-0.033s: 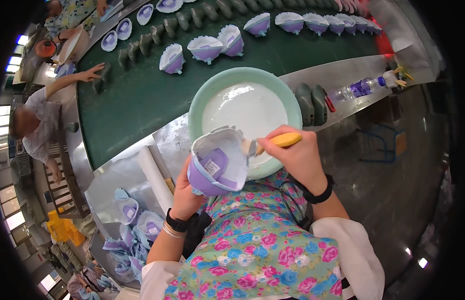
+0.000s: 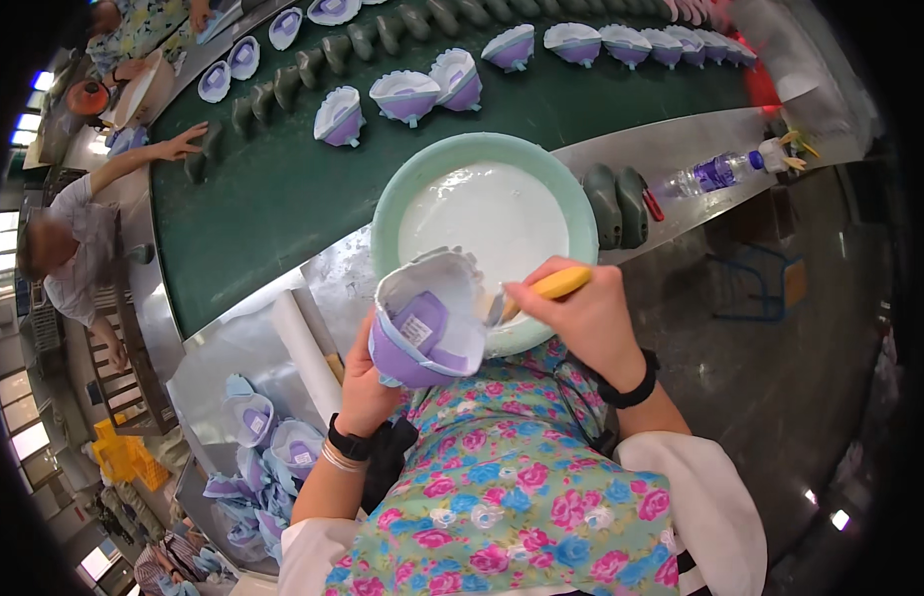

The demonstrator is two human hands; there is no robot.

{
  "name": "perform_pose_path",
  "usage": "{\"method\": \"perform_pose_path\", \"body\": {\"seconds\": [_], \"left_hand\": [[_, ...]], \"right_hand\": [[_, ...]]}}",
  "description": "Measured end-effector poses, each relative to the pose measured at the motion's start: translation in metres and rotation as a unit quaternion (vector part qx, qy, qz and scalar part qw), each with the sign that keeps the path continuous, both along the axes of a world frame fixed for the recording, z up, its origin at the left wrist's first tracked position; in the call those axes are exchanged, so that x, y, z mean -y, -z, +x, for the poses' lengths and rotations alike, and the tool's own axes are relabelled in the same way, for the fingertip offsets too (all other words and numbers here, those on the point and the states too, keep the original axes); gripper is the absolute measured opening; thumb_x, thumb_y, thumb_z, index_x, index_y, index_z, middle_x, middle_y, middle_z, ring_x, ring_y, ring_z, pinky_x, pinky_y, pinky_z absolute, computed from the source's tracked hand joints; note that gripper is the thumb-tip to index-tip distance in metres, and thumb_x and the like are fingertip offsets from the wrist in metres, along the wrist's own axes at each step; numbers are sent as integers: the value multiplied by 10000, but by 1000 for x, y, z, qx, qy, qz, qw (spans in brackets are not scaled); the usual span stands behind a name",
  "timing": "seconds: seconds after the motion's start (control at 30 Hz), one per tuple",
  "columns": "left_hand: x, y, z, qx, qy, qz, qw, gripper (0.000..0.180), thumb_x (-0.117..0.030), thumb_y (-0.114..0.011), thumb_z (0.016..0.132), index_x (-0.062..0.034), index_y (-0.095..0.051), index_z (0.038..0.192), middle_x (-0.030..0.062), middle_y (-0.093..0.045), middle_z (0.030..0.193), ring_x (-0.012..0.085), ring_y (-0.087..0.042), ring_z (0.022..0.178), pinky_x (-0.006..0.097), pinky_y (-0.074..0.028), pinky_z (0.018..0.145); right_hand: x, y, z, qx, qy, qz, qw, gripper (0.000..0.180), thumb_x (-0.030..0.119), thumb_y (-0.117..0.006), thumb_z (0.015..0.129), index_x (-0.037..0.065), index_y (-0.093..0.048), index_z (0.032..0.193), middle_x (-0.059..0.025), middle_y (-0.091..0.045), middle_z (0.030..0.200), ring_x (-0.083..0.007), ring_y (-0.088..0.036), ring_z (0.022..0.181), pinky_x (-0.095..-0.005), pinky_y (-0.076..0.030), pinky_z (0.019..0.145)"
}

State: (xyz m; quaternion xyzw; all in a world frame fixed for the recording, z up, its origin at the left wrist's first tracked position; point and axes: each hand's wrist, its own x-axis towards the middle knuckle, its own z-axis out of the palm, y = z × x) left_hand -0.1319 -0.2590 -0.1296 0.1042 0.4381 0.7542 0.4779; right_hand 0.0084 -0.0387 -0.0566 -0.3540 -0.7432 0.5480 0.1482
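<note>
My left hand (image 2: 361,382) grips a purple shoe upper (image 2: 422,323) with a white rim, its opening turned up toward me. My right hand (image 2: 576,318) is shut on a yellow-handled brush (image 2: 556,285), and the brush tip touches the upper's white rim. Both hands hover over the near edge of a pale green basin (image 2: 387,214) that holds white glue (image 2: 482,219).
A green conveyor belt (image 2: 273,189) carries several purple uppers (image 2: 407,96) and dark shoe lasts (image 2: 606,199). More uppers (image 2: 273,447) lie piled at lower left. A plastic bottle (image 2: 715,174) rests on the metal ledge. Another person (image 2: 70,248) reaches onto the belt at left.
</note>
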Motion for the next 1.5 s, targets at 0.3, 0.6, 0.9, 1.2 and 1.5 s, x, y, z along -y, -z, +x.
{"method": "perform_pose_path", "body": {"seconds": [0.3,0.6,0.9,1.2,1.5], "left_hand": [[1,0,-1,-272,-45,-62,959,492,25,-543,903,-71,-421,1369,30,-590,1131,107,-572,1001,266,-492,855],[18,22,-17,227,-126,-118,959,284,-283,-571,893,-72,-579,1083,92,-580,1086,246,-582,1009,445,-473,930],[-4,0,8,381,92,-133,910,216,-216,-525,880,-30,-550,985,97,-575,767,167,-529,596,275,-441,513],[11,5,-53,310,43,-35,949,319,-155,-525,911,-42,-549,1208,85,-617,1150,235,-573,1102,395,-435,990],[-66,138,-250,-29,-327,-25,944,460,115,-419,847,-69,-415,1269,88,-562,1137,226,-612,970,371,-535,831]], "right_hand": [[16,-28,0,-45,-75,-42,995,153,136,-766,752,13,-676,755,-49,-667,657,-78,-604,581,-225,-475,550],[6,-29,-8,-145,-35,53,987,124,-1,-742,744,-4,-688,855,-76,-686,811,-122,-652,725,-234,-502,640],[21,-5,-42,-154,-181,-21,971,109,43,-732,774,22,-694,874,-67,-683,804,-101,-635,750,-234,-488,657],[9,-15,-2,11,30,-93,995,130,88,-705,801,-4,-646,730,-19,-607,570,-56,-563,509,-211,-417,465],[-5,-3,-56,-3,70,-89,994,115,58,-678,828,-41,-628,798,-59,-633,652,-87,-586,563,-214,-459,525]]}}
